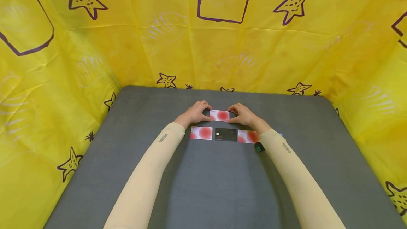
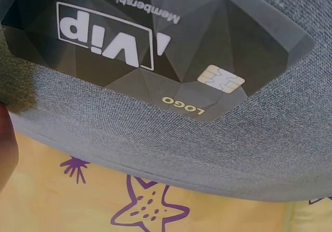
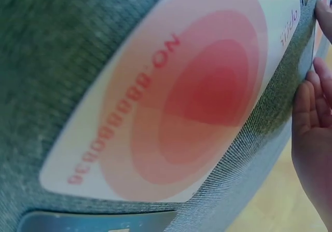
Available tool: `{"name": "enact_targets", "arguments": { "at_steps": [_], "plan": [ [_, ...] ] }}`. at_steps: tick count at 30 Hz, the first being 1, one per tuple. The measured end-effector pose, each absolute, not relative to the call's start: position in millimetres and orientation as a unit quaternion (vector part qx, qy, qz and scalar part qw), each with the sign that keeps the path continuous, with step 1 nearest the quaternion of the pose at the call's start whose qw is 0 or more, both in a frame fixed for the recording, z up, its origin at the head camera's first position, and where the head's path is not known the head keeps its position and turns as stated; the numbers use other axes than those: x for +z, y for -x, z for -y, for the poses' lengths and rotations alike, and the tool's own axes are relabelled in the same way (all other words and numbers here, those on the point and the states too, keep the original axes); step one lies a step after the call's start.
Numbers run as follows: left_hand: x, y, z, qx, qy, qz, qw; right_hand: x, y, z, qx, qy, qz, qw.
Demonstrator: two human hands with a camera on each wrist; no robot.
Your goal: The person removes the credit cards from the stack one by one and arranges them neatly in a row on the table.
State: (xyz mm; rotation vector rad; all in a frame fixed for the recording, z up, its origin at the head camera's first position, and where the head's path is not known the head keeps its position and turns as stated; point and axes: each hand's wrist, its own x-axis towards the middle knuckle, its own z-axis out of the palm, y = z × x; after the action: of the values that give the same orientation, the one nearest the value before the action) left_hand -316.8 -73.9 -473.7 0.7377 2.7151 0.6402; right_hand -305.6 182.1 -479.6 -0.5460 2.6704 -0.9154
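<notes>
A white card with red circles [image 1: 219, 115] lies between my two hands above a row of other cards in the head view. My left hand [image 1: 196, 111] holds its left end, the thumb at the near corner and fingers at the far one. My right hand [image 1: 243, 114] holds the right end the same way. In the right wrist view my right hand [image 3: 313, 123] appears at the right edge, with the held card seen nearly edge-on. Only a blurred fingertip of the left hand shows at the left edge of the left wrist view.
Below the held card lie a red-circled card [image 1: 201, 133], a black VIP card [image 1: 226, 134] and another red-circled card [image 1: 247, 136]. A blue-green card [image 3: 93, 222] is mostly hidden by the right sleeve. The left wrist view shows a dark faceted Vip card [image 2: 176, 68]. Yellow cloth [image 1: 219, 56] surrounds the grey table.
</notes>
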Motion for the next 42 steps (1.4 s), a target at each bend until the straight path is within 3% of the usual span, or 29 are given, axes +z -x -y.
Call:
{"name": "enact_targets", "arguments": {
  "at_steps": [14,29,42],
  "plan": [
    [-474.8,320.8,73.7,0.220,-0.259,-0.931,0.135,-473.2,308.4,-181.1,-0.300,0.206,-0.919,0.150],
    [-476.7,317.8,77.8,0.239,-0.252,-0.928,0.136,-478.3,303.9,-181.3,-0.308,0.237,-0.917,0.086],
    [-482.2,318.6,80.1,0.241,-0.266,-0.928,0.104,-484.9,301.0,-180.6,-0.326,0.249,-0.911,0.043]
  ]
}}
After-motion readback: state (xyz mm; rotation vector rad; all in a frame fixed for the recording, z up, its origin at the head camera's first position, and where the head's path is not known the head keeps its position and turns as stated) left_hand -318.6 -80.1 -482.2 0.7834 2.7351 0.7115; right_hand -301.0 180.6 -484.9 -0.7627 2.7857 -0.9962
